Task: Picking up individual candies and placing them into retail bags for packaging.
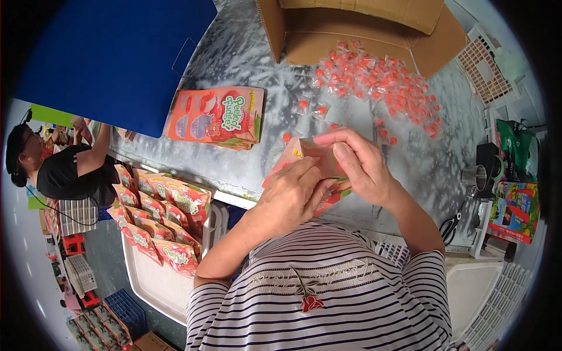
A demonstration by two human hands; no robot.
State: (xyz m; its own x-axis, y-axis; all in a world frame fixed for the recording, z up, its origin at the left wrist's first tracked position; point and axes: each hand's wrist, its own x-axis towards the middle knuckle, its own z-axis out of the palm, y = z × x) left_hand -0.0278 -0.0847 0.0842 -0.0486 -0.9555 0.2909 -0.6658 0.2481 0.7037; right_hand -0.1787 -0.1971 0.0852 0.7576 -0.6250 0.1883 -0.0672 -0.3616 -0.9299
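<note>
A red and pink pouch (285, 157) is tilted between my hands over the near part of the table, its top edges parted. My left hand (294, 188) grips its front side, fingers bent and knuckles up. At the mouth, my right hand (364, 169) pinches the far right edge between thumb and fingers. The inside of the pouch is mostly hidden. Small red candies in clear wrappers form a heap (380, 82) beyond my right hand. A few loose wrapped candies (302, 105) lie just past the pouch. To the left rests a stack of flat pouches (219, 117).
An open cardboard box (351, 44) stands behind the candies. Plump pouches (175, 254) fill a white tray (155, 289) at lower left. Scissors (449, 227) and a metal cup (473, 178) are at right. A blue panel (117, 58) rises at far left, near another person (76, 169).
</note>
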